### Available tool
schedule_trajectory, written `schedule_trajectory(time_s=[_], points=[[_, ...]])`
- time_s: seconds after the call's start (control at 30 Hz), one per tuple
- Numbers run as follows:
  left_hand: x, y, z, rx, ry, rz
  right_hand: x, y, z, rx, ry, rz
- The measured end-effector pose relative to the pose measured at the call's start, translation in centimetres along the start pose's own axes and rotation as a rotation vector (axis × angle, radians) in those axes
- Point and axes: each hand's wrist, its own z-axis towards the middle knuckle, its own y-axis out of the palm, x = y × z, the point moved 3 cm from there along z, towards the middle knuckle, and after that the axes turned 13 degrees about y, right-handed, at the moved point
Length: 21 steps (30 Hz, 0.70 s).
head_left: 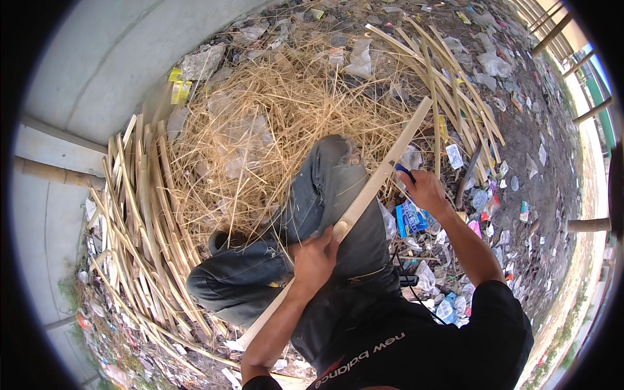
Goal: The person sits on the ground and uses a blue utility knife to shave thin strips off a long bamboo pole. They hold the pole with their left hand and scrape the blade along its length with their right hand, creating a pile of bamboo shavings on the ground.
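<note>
A long, flat bamboo strip [374,185] lies slantwise over my bent legs [331,185], from beside my left forearm up to the right. My left hand [314,265] is closed round its lower part, above my lap. Close to the strip's upper right edge, my right hand [426,194] is closed on a knife with a dark blue handle [404,172]. Its blade is hard to make out against the strip. Thin, curly bamboo shavings [279,97] are heaped on the ground beyond my knees.
Many split bamboo strips [149,214] lie piled at my left, near a grey wall [97,71]. Another bundle of strips [448,84] rests at the far right. Plastic litter covers the ground at right, including a blue packet [411,218]. Wooden posts [588,225] stand at the right edge.
</note>
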Motion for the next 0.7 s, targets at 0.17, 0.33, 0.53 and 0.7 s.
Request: schedule_trajectory(time_s=[0.17,0.33,0.53,0.7], points=[[-0.1,0.1,0.5,-0.035,-0.13,-0.084,-1.3,1.7,-1.9,-0.144,-0.005,0.079],[-0.4,-0.4,0.2,-0.018,-0.022,-0.016,-4.9,3.1,-8.2,-0.318,-0.202,0.021],[-0.6,-3.5,-1.8,-0.027,0.085,0.051,1.6,2.1,0.7,0.036,-0.097,-0.144],[-1.5,-7.1,-5.5,-0.163,-0.111,-0.089,7.1,-1.2,6.8,0.072,0.227,-0.074]])
